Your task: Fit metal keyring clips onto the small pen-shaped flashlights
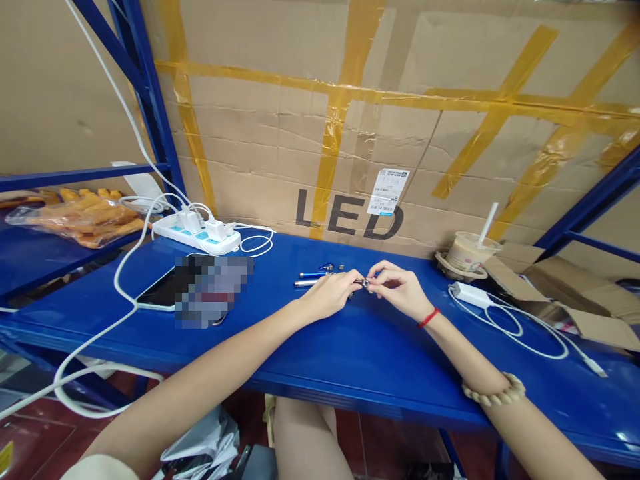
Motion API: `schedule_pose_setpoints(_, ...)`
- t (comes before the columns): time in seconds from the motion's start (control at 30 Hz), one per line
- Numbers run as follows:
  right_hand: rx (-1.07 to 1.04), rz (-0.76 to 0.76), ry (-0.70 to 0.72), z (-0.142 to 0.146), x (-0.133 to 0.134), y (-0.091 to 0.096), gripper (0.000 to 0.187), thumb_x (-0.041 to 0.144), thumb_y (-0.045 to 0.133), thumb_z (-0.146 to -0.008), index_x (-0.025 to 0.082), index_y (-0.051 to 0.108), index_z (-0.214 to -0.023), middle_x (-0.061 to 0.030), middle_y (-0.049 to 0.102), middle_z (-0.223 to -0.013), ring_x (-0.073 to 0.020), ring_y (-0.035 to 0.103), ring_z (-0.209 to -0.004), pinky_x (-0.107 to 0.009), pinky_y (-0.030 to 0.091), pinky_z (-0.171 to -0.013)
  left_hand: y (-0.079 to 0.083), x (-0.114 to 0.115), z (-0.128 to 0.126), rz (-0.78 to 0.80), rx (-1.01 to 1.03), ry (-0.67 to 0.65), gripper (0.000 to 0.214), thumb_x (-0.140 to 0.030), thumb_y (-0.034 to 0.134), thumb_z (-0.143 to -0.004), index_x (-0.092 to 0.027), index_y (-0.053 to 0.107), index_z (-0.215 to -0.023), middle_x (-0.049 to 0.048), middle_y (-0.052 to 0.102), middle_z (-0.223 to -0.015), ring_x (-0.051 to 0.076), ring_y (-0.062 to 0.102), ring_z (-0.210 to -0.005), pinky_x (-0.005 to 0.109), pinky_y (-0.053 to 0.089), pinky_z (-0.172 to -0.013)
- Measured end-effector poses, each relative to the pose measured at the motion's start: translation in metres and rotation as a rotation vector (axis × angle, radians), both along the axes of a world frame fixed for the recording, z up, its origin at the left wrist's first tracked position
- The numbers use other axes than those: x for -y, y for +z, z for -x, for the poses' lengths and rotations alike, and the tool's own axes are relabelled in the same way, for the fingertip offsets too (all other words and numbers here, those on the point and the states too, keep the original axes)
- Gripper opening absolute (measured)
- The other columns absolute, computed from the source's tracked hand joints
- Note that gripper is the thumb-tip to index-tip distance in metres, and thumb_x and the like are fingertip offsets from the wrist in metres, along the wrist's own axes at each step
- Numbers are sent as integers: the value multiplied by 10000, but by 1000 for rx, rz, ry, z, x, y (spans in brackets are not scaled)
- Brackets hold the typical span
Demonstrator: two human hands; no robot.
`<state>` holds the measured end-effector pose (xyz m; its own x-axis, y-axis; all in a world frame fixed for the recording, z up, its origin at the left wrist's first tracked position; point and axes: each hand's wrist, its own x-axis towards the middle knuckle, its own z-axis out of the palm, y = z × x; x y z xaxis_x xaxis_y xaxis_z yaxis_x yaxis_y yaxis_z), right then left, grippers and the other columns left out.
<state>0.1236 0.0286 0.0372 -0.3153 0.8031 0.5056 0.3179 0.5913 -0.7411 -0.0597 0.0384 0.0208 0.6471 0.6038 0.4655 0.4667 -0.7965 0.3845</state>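
My left hand [334, 291] and my right hand [400, 288] meet over the blue shelf top [350, 347]. Both pinch a small silvery metal part [366, 284] between their fingertips. Just behind my left hand lie a blue pen-like tube [313, 274] and a silver tube [305, 283]. Small metal bits [333, 268] lie beside them. A red string circles my right wrist, and a bead bracelet sits further up that arm.
A phone [160, 288] on a white cable lies at the left, with a white power strip [197, 235] behind it. A drink cup with a straw [469, 252] and a white charger with its cable [473, 294] stand at the right. Taped cardboard marked LED forms the back wall.
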Motion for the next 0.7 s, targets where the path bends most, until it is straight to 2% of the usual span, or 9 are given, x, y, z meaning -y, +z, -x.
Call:
schedule_pose_setpoints(0.43, 34, -30, -58, 0, 1, -4, 312, 413, 679, -635, 167, 541, -503, -32, 524, -687, -83, 478, -513, -199, 409, -383, -2, -1, -4, -12, 79, -46, 134, -158, 374, -876, -168, 489, -943, 43, 611, -902, 160, 568, -864, 270, 426, -785)
schedule_pose_setpoints(0.7, -68, 43, -33, 3, 2, -4, 325, 403, 673, -645, 165, 490, -521, -14, 502, -724, -60, 466, -451, -229, 434, -402, -2, 3, -8, -28, 146, -19, 57, -174, 393, -867, -179, 443, -839, 37, 599, -924, 156, 570, -844, 257, 437, -734)
